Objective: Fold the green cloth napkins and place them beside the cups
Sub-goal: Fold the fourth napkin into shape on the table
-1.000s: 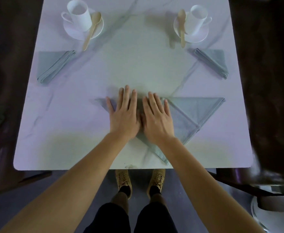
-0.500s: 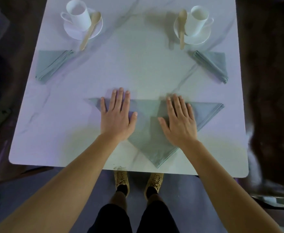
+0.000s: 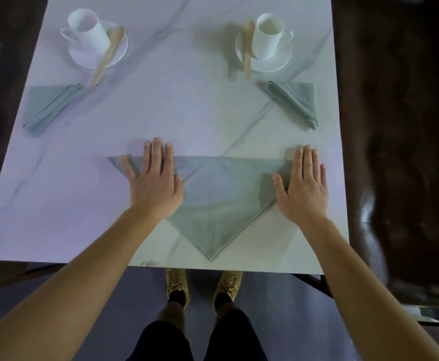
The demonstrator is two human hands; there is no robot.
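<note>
White marble-look table [image 3: 187, 118] with grey veins and rounded corners, and a purple cast on its 9 o'clock half. The triangle napkin [image 3: 221, 204], green, lies flat at 6 o'clock by the near table edge, long edge toward 12, tip toward 6. The left grip [image 3: 156, 186] lies flat with straight fingers and presses the napkin's 9 o'clock corner. The right grip [image 3: 304, 194], flat too, presses the 3 o'clock corner. Neither curls round anything.

At 11 o'clock, left cup [image 3: 89, 31] on left saucer [image 3: 83, 58] with left spoon [image 3: 109, 54]. The left folded napkin [image 3: 46, 108] is near it, toward 7. At 1 o'clock, right cup [image 3: 269, 35], right saucer [image 3: 278, 63] and right spoon [image 3: 248, 50]. The right folded napkin [image 3: 296, 100] lies just beside, toward 6.

Grey-blue floor [image 3: 135, 295] below the table, with tan shoes [image 3: 178, 285] at 6 o'clock. A dark brown mass [image 3: 395, 126] at 3 o'clock is too blurred to tell.
</note>
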